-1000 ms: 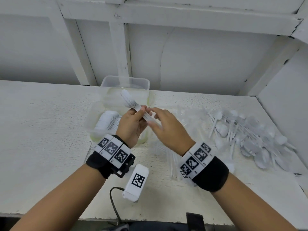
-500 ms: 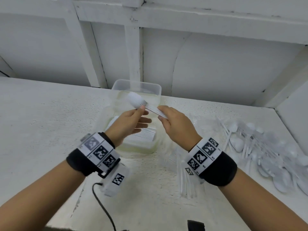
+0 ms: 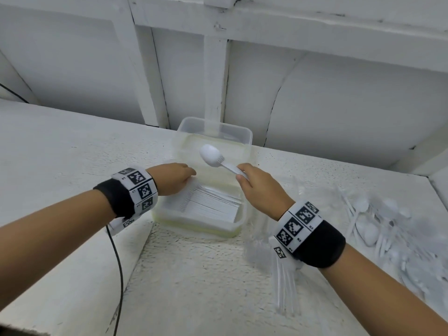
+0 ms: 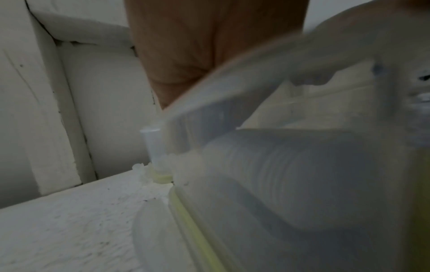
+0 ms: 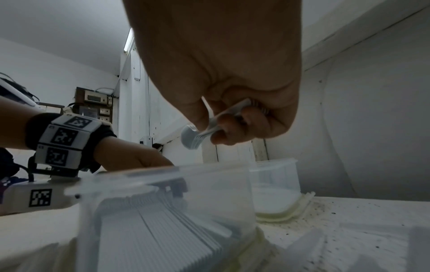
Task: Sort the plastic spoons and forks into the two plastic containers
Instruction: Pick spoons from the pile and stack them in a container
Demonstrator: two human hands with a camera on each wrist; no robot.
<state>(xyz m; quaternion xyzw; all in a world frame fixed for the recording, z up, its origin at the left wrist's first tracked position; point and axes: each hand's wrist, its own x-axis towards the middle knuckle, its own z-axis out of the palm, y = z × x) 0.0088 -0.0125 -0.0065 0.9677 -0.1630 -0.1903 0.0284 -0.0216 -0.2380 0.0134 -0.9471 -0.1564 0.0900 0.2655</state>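
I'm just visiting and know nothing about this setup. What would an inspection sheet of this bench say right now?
Surface: white rough-textured bench, speckled with dirt.
Job's things: near container holds a neat row of white cutlery; far container is behind it, contents unclear; loose pile of cutlery on the right.
Clutter: clear cutlery lying by the right wrist.
Hands: left hand rests on the near container's left edge; right hand grips a bunched stack of cutlery above the containers.
Cables: black cable hangs from the left wrist unit.
Surroundings: white panelled wall behind.
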